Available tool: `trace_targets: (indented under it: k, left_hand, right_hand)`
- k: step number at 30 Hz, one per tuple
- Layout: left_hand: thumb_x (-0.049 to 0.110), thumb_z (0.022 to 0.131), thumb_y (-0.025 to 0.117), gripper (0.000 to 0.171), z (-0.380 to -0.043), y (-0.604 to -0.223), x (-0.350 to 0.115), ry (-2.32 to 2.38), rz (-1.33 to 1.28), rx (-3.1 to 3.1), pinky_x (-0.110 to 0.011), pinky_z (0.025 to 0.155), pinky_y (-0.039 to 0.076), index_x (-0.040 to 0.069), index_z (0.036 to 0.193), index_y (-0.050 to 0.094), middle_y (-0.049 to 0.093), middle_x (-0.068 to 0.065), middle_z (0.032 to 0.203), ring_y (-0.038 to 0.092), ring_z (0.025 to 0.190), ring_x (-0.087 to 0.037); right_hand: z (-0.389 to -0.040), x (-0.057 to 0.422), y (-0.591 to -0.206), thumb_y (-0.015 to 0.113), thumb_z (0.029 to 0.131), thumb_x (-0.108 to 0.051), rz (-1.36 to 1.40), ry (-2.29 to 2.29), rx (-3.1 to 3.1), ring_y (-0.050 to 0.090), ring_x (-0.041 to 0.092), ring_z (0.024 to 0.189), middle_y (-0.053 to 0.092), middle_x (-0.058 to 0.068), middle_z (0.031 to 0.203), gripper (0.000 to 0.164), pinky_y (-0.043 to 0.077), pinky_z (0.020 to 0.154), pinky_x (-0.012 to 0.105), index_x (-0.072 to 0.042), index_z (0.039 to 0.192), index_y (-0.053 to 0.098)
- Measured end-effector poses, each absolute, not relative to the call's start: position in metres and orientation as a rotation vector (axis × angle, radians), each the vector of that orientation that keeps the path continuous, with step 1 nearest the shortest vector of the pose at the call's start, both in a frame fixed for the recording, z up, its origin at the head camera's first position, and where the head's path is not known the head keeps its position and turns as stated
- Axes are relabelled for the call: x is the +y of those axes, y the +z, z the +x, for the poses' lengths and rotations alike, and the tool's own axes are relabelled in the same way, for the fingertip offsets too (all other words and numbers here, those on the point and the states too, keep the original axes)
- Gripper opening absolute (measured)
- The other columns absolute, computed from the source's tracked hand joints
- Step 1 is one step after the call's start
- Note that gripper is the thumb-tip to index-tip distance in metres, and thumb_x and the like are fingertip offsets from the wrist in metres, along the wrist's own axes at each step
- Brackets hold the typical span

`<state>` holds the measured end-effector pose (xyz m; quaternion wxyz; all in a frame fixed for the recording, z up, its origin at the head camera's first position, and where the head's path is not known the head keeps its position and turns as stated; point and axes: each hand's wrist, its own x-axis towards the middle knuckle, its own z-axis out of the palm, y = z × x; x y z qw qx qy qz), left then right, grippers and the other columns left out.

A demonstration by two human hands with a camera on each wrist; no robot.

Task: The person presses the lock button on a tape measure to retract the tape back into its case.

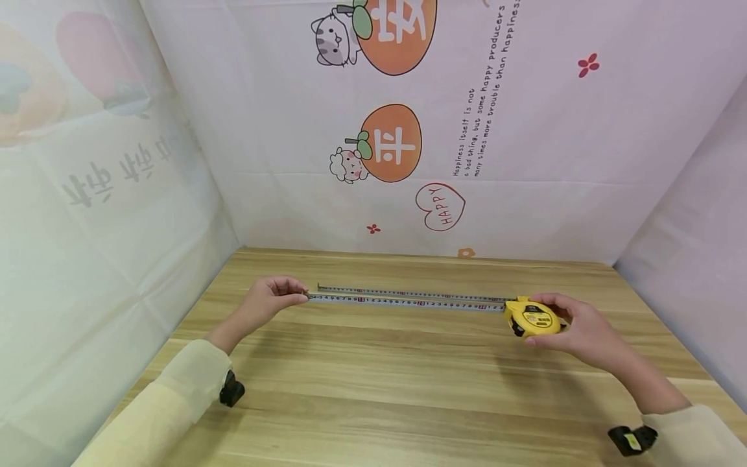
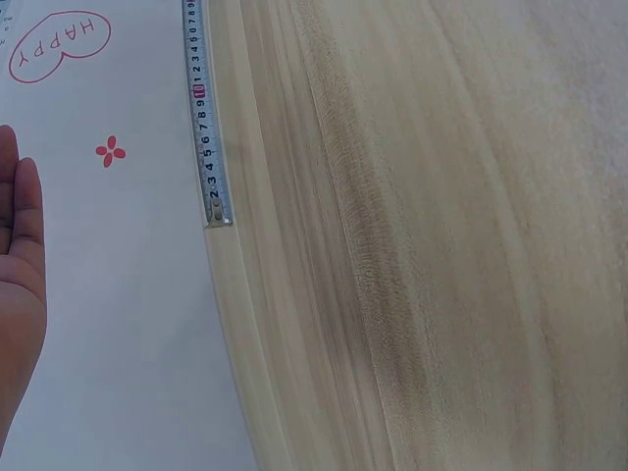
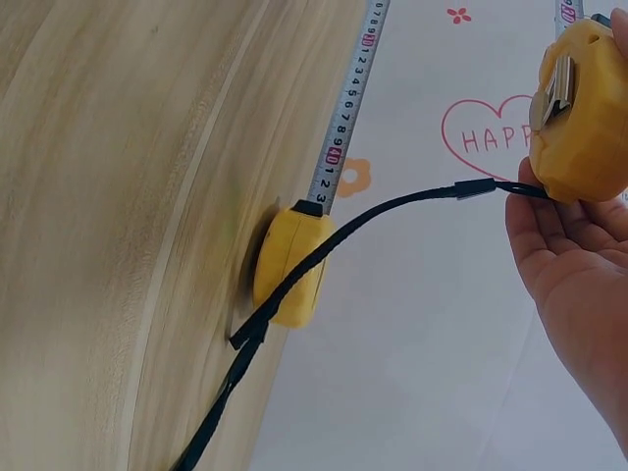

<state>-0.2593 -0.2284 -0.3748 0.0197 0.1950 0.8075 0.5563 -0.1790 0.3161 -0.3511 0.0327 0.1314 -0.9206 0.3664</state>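
Observation:
My left hand (image 1: 270, 303) pinches the end of a pulled-out steel tape blade (image 1: 403, 303) between thumb and fingers. At the other end of that blade, my right hand (image 1: 580, 329) grips the yellow tape measure case (image 1: 535, 318). The blade runs straight between both hands, above the table. Just behind it lies a second yellow tape measure (image 3: 294, 265) on the wood, its blade also out, ending in a metal hook (image 2: 218, 222). In the head view the held case mostly hides this second case. The left wrist view shows only part of the left hand, at its edge.
The wooden table (image 1: 373, 383) fills the foreground. A printed white cloth (image 1: 525, 214) hangs behind it, with more cloth at both sides. A black cord (image 3: 363, 226) crosses the right wrist view to the held case. Each forearm wears a small black camera (image 1: 231, 389).

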Motion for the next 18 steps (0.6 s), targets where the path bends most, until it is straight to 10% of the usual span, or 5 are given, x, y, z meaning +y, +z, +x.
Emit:
trace_targets:
  k: [18]
  left_hand:
    - [0.022,0.087,0.075,0.025,-0.2577,-0.3757,-0.2252,1.758,0.642,2.483,-0.032,0.075,0.055,0.002,0.102,0.071,0.070,-0.010,0.095,0.066,0.083,-0.022]
  right_hand:
    - [-0.1804,0.3091,-0.3528,0.083,0.079,-0.027,0.401,1.159,-2.842,0.055,0.031,0.104,0.055,0.021,0.123,0.073,0.052,0.071,0.026,0.004,0.134,0.047]
